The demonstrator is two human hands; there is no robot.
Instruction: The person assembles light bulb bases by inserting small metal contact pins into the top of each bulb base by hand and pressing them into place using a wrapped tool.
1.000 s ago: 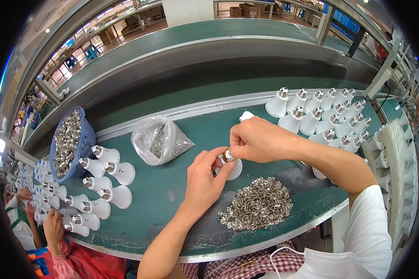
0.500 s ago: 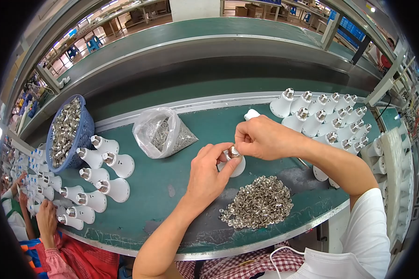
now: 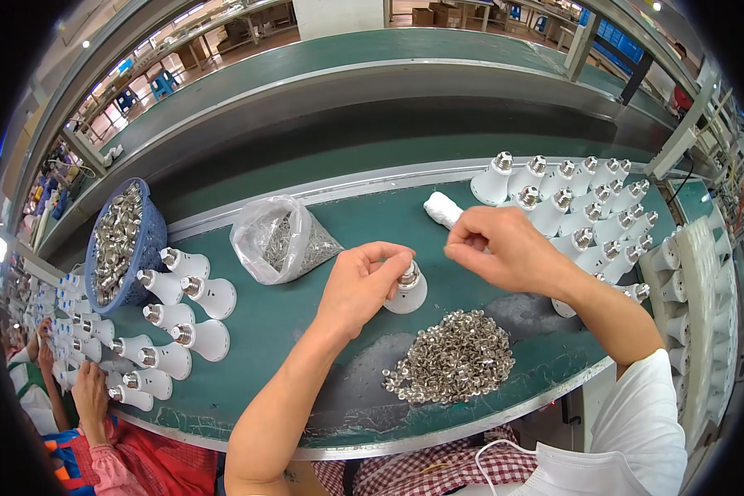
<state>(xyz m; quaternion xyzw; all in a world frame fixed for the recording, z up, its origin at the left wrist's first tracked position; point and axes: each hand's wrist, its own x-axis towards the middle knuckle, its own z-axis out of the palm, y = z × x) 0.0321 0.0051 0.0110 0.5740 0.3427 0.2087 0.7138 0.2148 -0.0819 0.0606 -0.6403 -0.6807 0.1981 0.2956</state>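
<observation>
Can see, near the middle of the green worktable (image 3: 260,335), a white LED bulb (image 3: 406,298) standing with its metal screw cap uppermost. At that cap, a left hand (image 3: 362,283), reaching in from the near left, with thumb and forefinger pinching around the metal. To the right of the bulb and clear of it, a right hand (image 3: 504,250), raised, with fingers curled in and tips drawn close to the thumb; cannot tell whether anything small sits between them. Just behind that hand, a white wrapped bundle (image 3: 441,207), partly hidden at its near end.

In front of the bulb, toward the table edge, a loose heap of small shiny metal pieces (image 3: 450,357). Behind and to the left, an open clear plastic bag (image 3: 318,248) with thin metal pins inside. Farther left, a blue plastic basket (image 3: 155,240) full of metal screw caps, and close in front of it a group of white bulbs (image 3: 211,299). At the lower left, beside more bulbs, a co-worker's hand (image 3: 91,393) above a red garment (image 3: 169,446).

To the right, close-set rows of capped bulbs (image 3: 492,183), and at the far right, stacked white bulb shells (image 3: 675,288).
</observation>
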